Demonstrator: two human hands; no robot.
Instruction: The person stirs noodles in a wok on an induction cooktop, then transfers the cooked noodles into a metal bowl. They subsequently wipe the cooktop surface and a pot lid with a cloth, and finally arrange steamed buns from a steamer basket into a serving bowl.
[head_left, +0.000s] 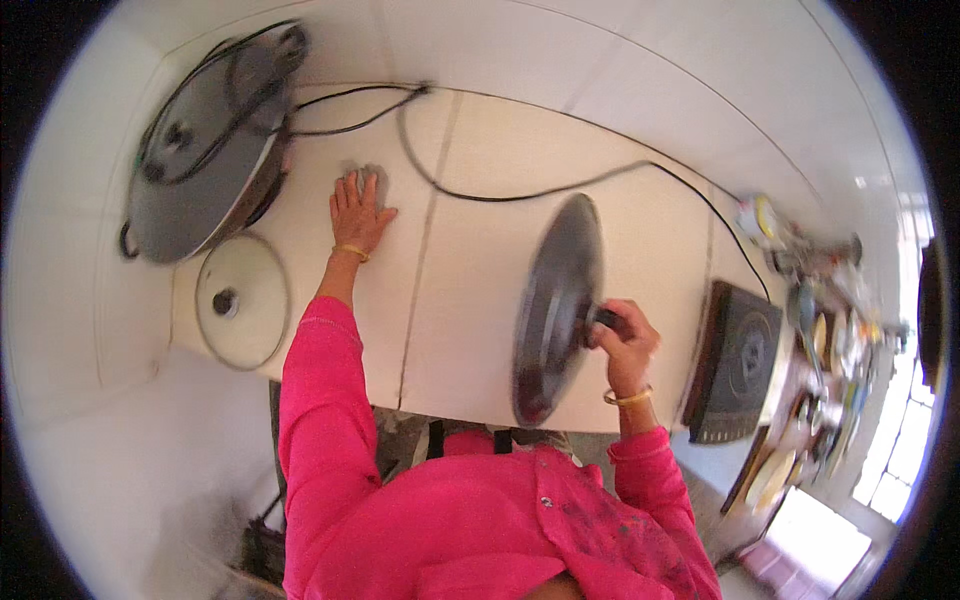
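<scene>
My right hand (630, 341) grips the black knob (609, 321) of a dark round pan lid (555, 315). The lid is tilted almost on edge above the cream tiled worktop (480, 255). Over to the left, my left hand (358, 217) is spread palm down at the worktop, fingers apart and holding nothing; a shadow lies beside it, and whether it touches cannot be told. Nearest to that hand are a round glass lid (259, 307) with a black knob and a large dark wide pan (202, 187), which leans at the back left corner.
A black power cable (495, 199) loops from the pan area along the back to a black induction cooktop (739, 367) at the right end. Beyond it, blurred kitchenware (825, 337) crowds another surface. White walls (600, 67) enclose the back and left.
</scene>
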